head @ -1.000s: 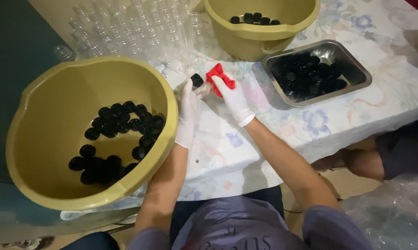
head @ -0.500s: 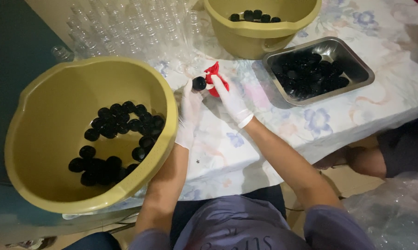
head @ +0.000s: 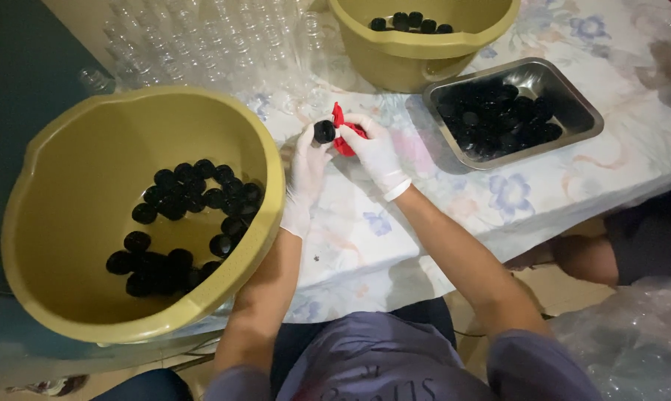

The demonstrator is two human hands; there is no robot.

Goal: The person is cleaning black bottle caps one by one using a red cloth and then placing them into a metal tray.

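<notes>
Black cap [head: 324, 131] has shifted left against the red cloth [head: 343, 138]; both gloved hands, left hand [head: 306, 167] and right hand [head: 376, 152], closed on them. Basin [head: 68, 312] part-filled, metal tray [head: 565, 104] loaded with caps.

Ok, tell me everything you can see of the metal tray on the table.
The metal tray is rectangular, shiny steel by its look, with sloped walls and a rolled rim. It sits flat, skewed to the table's edge, on the flowered tablecloth, right of the gloved hands and just below the far yellow basin. Small round black caps fill it. No hand touches it.
</notes>
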